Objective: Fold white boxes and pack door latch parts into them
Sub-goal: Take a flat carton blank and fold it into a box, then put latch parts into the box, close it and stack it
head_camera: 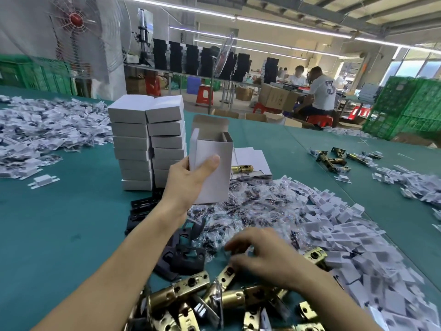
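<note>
My left hand [191, 177] grips an upright white box [214, 168] above the table, its top flaps standing open. My right hand [265, 256] is blurred and hovers low over the brass door latches [191, 290], fingers curled down near one latch [226, 275] and a small bag; whether it holds anything I cannot tell. Black strike plates [183, 254] lie just left of that hand. Small bags of screws [241, 206] and white folded inserts [353, 232] spread to the right. Two stacks of closed white boxes [148, 139] stand behind my left hand.
A green table [59, 223] carries a big heap of white inserts [47, 130] at the far left. Flat box blanks [253, 161] lie behind the held box. More latches [334, 158] lie far right. Green crates [405, 108], a fan [76, 32] and seated people are beyond.
</note>
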Motion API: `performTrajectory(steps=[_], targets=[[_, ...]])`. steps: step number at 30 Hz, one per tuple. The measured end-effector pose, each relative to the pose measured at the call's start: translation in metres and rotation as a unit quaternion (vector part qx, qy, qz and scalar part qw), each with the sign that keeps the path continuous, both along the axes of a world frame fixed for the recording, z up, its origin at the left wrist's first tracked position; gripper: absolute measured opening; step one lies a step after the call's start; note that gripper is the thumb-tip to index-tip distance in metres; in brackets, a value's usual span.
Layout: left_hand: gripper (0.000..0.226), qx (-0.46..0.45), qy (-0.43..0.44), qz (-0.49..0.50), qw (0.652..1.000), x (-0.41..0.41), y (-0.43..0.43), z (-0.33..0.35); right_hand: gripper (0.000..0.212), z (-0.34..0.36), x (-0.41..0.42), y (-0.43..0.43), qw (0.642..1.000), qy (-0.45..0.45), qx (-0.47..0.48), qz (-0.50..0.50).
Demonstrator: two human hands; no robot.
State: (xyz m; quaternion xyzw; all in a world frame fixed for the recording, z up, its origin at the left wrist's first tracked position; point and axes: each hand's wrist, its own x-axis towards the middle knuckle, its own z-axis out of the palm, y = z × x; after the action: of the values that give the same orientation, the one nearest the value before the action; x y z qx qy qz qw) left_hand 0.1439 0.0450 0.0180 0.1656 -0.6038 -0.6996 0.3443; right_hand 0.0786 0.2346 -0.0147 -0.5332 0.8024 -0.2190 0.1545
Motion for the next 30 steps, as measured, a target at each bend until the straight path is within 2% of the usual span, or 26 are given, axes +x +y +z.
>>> performTrajectory(steps=[3, 7, 11, 14, 18, 21, 27, 30], targets=[[0.023, -0.017, 0.003, 0.02, 1.0, -0.001, 0.002, 0.0, 0.025, 0.003, 0.002, -0.001, 0.997, 0.056, 0.038, 0.033], [0.031, -0.041, 0.002, 0.025, 0.999, -0.002, 0.004, -0.001, 0.031, 0.015, -0.001, -0.002, 0.992, 0.047, 0.102, 0.054], [0.021, -0.047, 0.012, 0.031, 0.998, -0.002, 0.002, 0.002, 0.029, 0.027, 0.003, -0.009, 0.996, 0.022, 0.047, 0.074], [0.027, -0.049, 0.014, 0.024, 0.998, 0.001, 0.0, 0.006, 0.03, 0.031, 0.014, -0.015, 0.991, -0.024, 0.038, 0.128], [0.044, -0.053, -0.009, 0.018, 0.998, 0.001, 0.003, 0.005, 0.052, 0.025, 0.029, -0.03, 0.983, -0.018, 0.102, 0.152], [0.045, -0.054, -0.008, 0.023, 0.998, 0.002, 0.001, 0.003, 0.05, 0.021, 0.036, -0.04, 0.976, -0.003, 0.154, 0.155], [0.043, -0.061, -0.005, 0.024, 0.998, 0.002, -0.003, 0.003, 0.035, 0.018, 0.035, -0.043, 0.985, -0.055, 0.082, 0.139], [0.043, -0.05, 0.015, 0.027, 0.998, 0.005, -0.004, 0.007, 0.032, 0.016, 0.032, -0.043, 0.981, -0.147, 0.021, 0.124]])
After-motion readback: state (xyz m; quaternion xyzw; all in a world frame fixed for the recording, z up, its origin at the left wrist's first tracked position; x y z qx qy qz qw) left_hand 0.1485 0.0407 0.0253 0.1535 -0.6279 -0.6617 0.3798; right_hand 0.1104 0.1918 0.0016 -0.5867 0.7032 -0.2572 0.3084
